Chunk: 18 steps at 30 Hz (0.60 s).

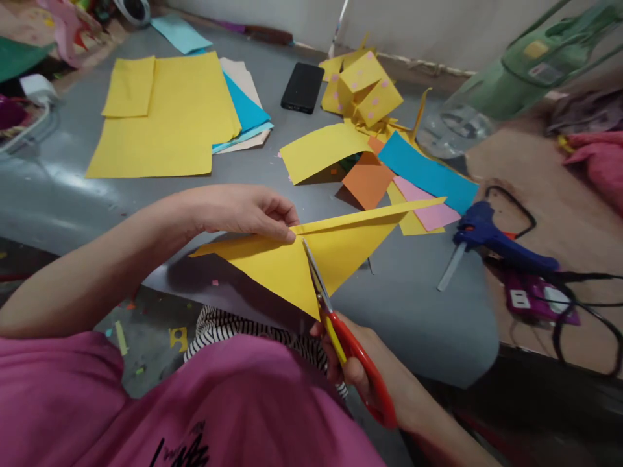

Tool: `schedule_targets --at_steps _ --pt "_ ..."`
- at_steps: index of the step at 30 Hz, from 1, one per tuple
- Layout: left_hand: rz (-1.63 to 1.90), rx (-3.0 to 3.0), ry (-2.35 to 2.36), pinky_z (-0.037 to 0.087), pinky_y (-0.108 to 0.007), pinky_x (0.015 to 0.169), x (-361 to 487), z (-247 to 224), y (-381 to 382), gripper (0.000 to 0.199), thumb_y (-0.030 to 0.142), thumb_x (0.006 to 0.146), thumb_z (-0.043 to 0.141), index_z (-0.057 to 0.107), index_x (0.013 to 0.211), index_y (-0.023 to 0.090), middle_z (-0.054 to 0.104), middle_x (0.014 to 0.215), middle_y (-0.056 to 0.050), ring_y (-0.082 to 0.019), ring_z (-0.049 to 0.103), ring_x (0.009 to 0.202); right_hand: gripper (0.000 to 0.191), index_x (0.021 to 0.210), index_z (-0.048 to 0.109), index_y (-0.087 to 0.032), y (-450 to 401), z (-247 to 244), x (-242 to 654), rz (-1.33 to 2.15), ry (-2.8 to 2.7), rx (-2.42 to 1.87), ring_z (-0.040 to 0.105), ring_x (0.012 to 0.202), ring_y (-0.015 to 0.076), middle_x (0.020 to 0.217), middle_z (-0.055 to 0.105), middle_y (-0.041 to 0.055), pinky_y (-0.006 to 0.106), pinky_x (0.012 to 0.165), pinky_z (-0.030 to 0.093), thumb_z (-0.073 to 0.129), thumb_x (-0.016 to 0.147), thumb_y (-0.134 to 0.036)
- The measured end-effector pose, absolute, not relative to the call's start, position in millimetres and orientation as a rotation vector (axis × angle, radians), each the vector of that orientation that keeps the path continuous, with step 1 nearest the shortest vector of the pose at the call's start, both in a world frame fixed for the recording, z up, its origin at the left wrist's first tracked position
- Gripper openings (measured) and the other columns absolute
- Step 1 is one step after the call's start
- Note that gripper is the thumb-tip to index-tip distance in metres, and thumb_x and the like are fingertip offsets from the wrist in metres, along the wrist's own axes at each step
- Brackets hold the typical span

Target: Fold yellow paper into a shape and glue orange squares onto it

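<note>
My left hand [253, 213] pinches the upper edge of a yellow paper sheet [360, 250] near its middle. The sheet is held above the near edge of the table, with a narrow strip folded or partly cut along its top. Below it, my right hand [357, 353] grips scissors [360, 350] with red and yellow handles. The blades lie against the paper and point up towards my left fingertips. Whether the blades are closed on the paper is hard to tell.
Yellow sheets [170, 123] lie at the back left of the grey table [428, 311]. Beyond my hands are a black phone [302, 87], dotted yellow paper pieces [367, 84] and coloured scraps [367, 183]. A blue glue gun [506, 240] with its cord rests at the right, near a green bottle [516, 78].
</note>
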<state>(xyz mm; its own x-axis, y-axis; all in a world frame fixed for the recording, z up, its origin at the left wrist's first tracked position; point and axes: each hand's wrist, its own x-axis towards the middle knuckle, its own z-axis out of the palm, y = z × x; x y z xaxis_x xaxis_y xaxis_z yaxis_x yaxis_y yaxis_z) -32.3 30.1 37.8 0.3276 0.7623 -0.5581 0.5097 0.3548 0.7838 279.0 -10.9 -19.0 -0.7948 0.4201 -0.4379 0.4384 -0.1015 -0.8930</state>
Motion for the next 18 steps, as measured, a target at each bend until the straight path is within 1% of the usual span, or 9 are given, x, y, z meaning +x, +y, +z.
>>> schedule_targets --at_steps 3,9,14,18 --pt "0.254 1.303 1.335 0.043 -0.023 0.072 -29 40 30 0.026 0.044 0.078 0.065 0.066 0.093 0.023 0.068 0.083 0.003 -0.014 0.06 0.077 0.08 0.112 0.054 -0.021 -12 -22 280 -2.088 2.119 1.025 0.048 0.058 0.0131 0.07 0.053 -0.0025 0.026 0.054 0.039 0.038 0.079 -0.092" --pt "0.213 1.308 1.372 0.043 -0.021 0.07 -22 46 31 0.027 0.043 0.078 0.065 0.066 0.094 0.022 0.067 0.082 0.002 -0.014 0.061 0.079 0.085 0.106 0.058 -0.019 -14 -26 279 -2.047 2.21 1.06 0.049 0.06 0.0136 0.07 0.055 -0.0008 0.026 0.054 0.04 0.036 0.075 -0.095" --pt "0.222 1.341 1.358 0.042 -0.021 0.066 -20 44 32 0.023 0.041 0.08 0.064 0.065 0.093 0.022 0.065 0.081 0.003 -0.012 0.059 0.073 0.087 0.107 0.058 -0.019 -14 -29 281 -2.106 2.133 1.064 0.05 0.059 0.0134 0.069 0.054 -0.0018 0.026 0.054 0.042 0.037 0.073 -0.096" --pt "0.255 1.348 1.36 0.042 -0.023 0.065 -21 42 33 0.022 0.042 0.079 0.065 0.065 0.089 0.023 0.067 0.08 0.002 -0.013 0.06 0.072 0.084 0.108 0.056 -0.02 -12 -31 283 -2.173 2.045 1.056 0.05 0.06 0.0135 0.068 0.053 -0.0024 0.026 0.054 0.041 0.041 0.073 -0.095"
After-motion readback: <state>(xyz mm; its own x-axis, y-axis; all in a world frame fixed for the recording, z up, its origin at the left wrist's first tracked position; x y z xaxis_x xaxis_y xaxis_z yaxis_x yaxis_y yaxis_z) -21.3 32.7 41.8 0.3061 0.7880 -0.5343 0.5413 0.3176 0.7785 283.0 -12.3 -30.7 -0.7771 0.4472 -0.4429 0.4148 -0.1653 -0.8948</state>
